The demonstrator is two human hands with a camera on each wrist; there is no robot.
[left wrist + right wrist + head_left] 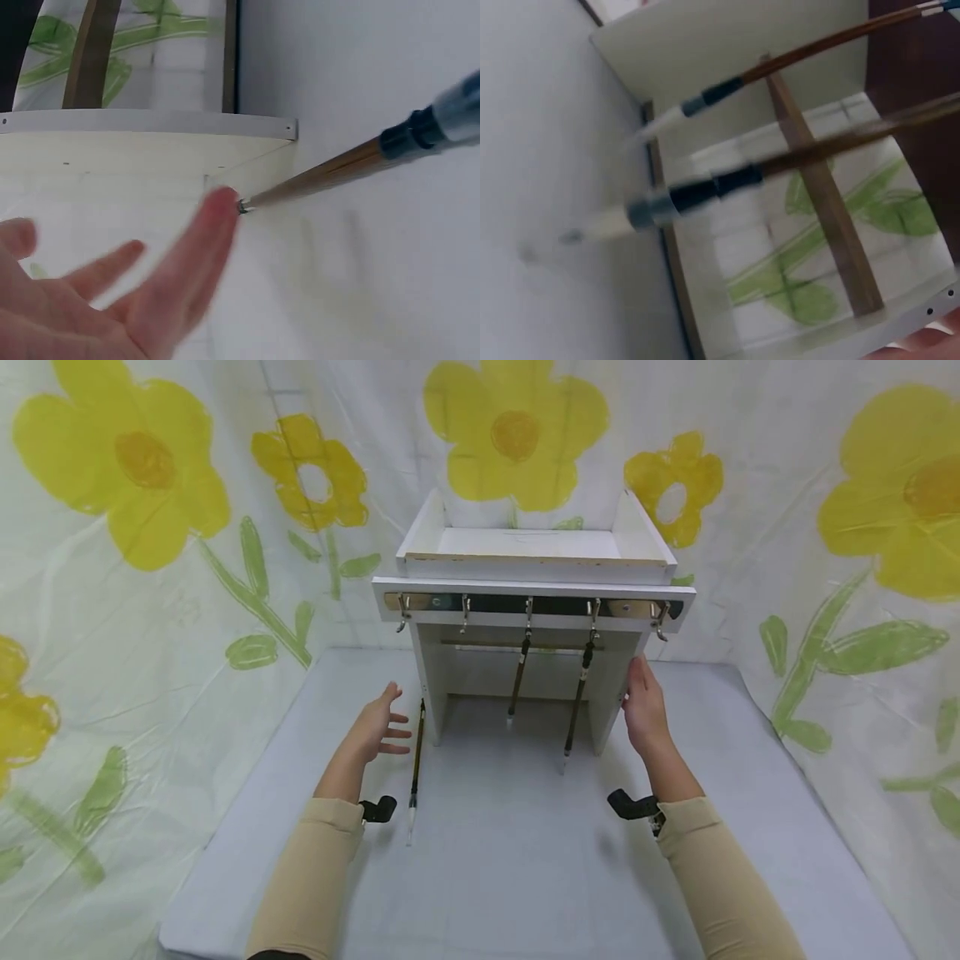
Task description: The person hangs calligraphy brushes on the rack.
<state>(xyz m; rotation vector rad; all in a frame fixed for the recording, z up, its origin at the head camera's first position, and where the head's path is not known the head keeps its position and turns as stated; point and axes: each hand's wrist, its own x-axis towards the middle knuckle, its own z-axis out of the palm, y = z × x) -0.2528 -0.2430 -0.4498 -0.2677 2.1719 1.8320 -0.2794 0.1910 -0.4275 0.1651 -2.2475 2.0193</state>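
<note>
A white wooden rack (534, 590) with a row of metal hooks stands on the table. From two hooks hang calligraphy brushes, a shorter brush (518, 681) in the middle and a longer brush (577, 702) to its right, tips down. Another calligraphy brush (417, 760) lies on the table by the rack's left panel. My left hand (372, 727) is beside that brush with fingers spread, holding nothing; in the left wrist view its fingertips (221, 196) appear close to the brush's loop end. My right hand (645, 706) rests against the rack's right panel, fingers largely straight.
An open tray (525, 543) forms the rack's top. A wooden crossbar (821, 191) spans its back. The table (495, 877) is covered in pale cloth, and a curtain with yellow flowers (516, 435) hangs behind and at both sides.
</note>
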